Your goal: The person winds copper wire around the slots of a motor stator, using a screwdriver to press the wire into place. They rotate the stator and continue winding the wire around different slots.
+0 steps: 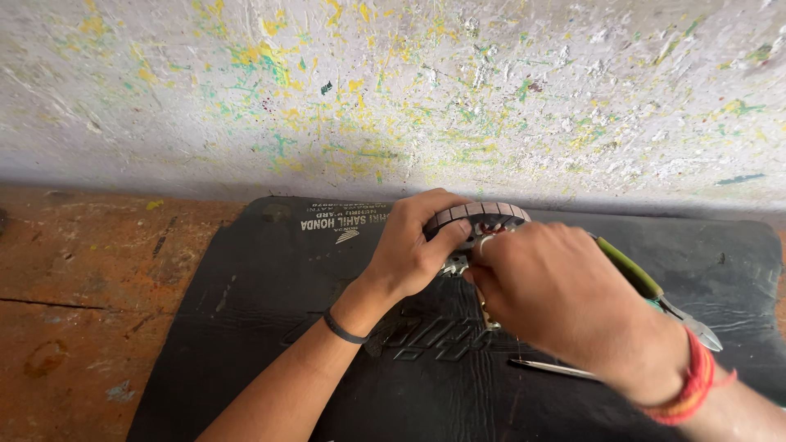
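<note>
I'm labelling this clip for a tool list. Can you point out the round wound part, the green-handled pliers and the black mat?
Stator ring (483, 214), head view, on its grey segmented outer rim.
Green-handled pliers (630, 270), head view, on the green handle.
Black rubber mat (246, 327), head view, on a bare left part.

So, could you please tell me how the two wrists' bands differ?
The band on the left wrist is thin, plain and black; the thread on the right wrist is thicker, red-orange, in several strands. The left hand grips a round ribbed metal part; the right hand works beside it.
</note>
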